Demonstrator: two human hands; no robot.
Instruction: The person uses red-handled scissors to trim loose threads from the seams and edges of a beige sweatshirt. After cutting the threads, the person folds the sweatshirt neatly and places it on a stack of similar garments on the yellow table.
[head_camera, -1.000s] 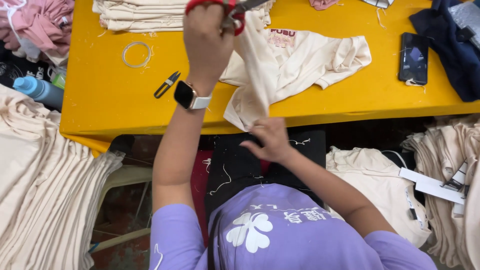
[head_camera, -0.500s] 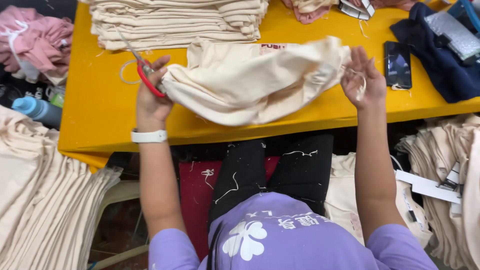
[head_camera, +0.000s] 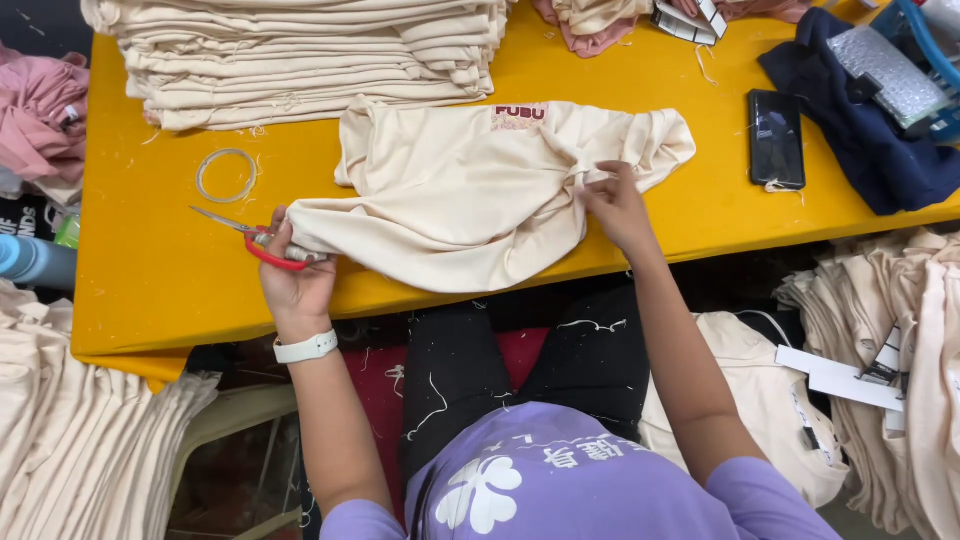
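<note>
Laying the cream shirt flat on the yellow table

Left hand grips red-handled scissors plus hem; right hand pinches fabric — probably needs smoothing next.

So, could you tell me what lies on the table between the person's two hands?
In the head view, the cream garment spans the whole stretch: the left hand, holding red-handled scissors, grips one end, and the right hand pinches the other.

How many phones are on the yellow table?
1. The black phone lies flat on the yellow table, right of the cream shirt and left of the dark blue cloth. Another could be hidden under the clothes.
</note>
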